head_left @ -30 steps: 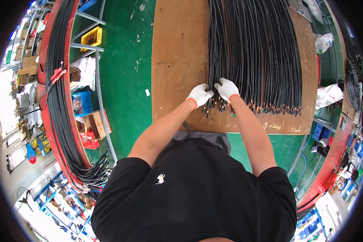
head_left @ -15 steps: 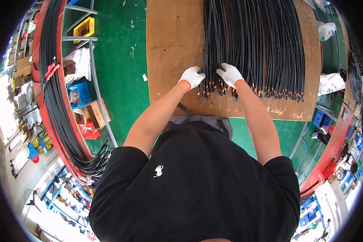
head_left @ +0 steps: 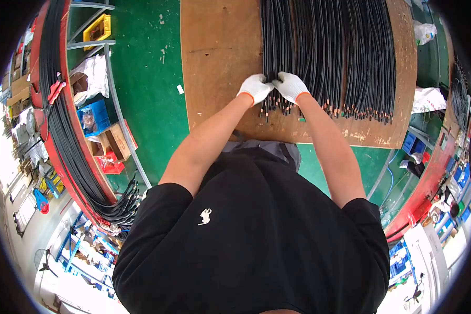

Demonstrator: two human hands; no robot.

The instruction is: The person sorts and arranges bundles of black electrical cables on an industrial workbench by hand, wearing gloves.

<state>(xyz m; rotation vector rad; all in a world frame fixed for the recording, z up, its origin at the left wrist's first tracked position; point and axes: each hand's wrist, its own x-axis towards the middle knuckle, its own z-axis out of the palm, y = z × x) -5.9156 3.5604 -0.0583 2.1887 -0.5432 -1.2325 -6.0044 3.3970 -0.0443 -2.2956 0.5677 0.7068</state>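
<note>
I'm in a factory workshop: green painted floor (head_left: pixel 152 78), a wooden workbench (head_left: pixel 220 57) covered in black cables (head_left: pixel 340 52), red cable racks (head_left: pixel 52 131) at left, parts bins (head_left: pixel 91 118) beneath.

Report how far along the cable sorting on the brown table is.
Done: most black cables lie side by side on the brown table, stripped ends lined up near its edge. In hand: the left hand and right hand, in white gloves, grip a small bunch at the left. Left: that bunch's ends look uneven; more cables lie on the red bench.
</note>
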